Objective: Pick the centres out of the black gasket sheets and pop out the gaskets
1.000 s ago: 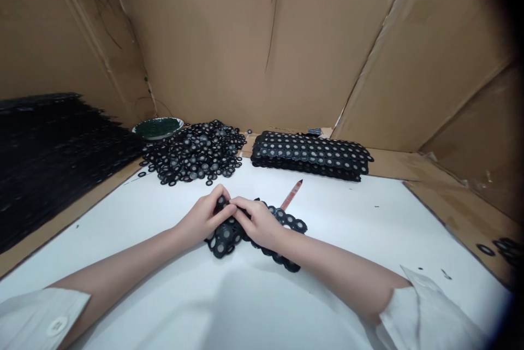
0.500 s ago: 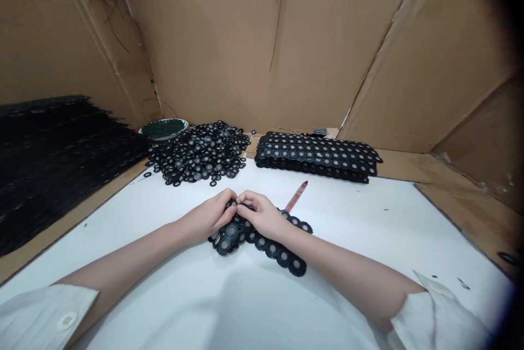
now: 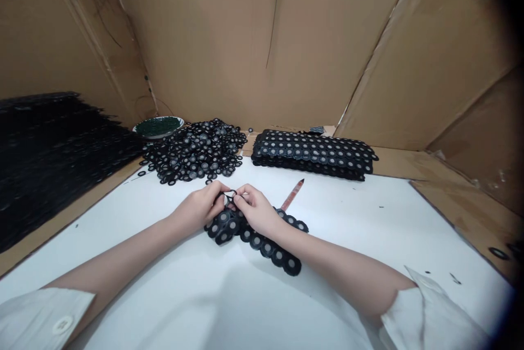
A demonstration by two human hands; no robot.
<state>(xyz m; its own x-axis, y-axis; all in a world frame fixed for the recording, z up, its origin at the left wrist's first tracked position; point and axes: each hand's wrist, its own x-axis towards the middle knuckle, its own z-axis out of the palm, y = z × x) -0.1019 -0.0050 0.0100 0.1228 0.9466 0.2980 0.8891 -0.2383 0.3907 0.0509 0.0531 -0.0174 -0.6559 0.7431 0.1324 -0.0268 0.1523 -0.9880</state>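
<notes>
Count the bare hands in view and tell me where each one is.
2: the left hand and, just right of it, the right hand, both pinching a thin black loop at the far side of the joined black discs. No other hand shows.

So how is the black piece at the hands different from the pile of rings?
The black piece is joined in rows; the pile of rings lies loose and jumbled. The left hand and right hand are on the black piece, while the pile of rings sits farther back, untouched. Both are black with paler round middles.
</notes>
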